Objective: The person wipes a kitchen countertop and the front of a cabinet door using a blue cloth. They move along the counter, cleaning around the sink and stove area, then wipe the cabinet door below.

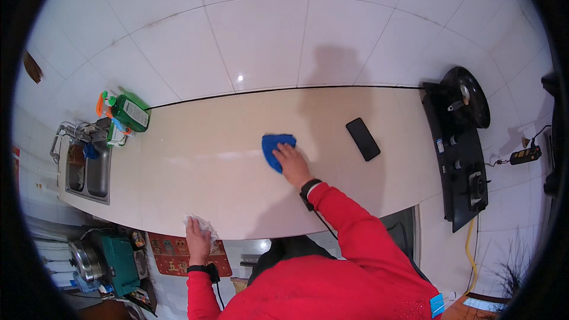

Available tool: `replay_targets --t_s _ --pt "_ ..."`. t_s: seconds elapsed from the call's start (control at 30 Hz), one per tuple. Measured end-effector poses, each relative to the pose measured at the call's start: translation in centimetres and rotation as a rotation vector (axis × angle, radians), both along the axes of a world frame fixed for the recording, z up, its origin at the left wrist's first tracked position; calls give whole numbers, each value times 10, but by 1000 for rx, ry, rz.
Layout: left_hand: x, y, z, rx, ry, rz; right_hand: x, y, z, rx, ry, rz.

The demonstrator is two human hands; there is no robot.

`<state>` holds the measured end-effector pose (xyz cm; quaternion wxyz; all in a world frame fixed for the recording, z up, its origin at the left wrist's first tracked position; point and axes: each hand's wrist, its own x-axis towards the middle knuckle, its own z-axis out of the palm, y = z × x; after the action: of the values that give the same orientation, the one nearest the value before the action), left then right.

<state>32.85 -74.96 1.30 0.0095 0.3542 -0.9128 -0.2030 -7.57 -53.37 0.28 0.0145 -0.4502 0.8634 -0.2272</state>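
My right hand (292, 164) lies over a blue cloth (269, 144), pressing it against the middle of the cream countertop (200, 178). The cloth looks folded, and part of it is hidden under my fingers. At the counter's front edge, on the left, my left hand (198, 241) rests on a crumpled white tissue or thin cloth (205, 226). Its fingers point toward the wall and cover much of the white piece. A black smartphone (363, 139) lies on the counter to the right of the blue cloth.
A double steel sink (98, 178) is set into the left end, beside a green detergent bottle (130, 112) and spray bottles. At the right stands a black gas hob (458, 178) carrying a wok (476, 98). A red mat (171, 253) lies below the counter.
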Motion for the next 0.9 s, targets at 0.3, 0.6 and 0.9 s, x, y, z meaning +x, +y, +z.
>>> replay_targets --t_s 0.3,0.6,0.9 --pt "-3 0 0 7 -9 23 16 99 18 11 54 196" --pt "-7 3 -9 -32 -12 65 -36 71 5 29 13 -177" --pt "-14 20 -14 -102 -17 81 48 66 15 -82 5 217"
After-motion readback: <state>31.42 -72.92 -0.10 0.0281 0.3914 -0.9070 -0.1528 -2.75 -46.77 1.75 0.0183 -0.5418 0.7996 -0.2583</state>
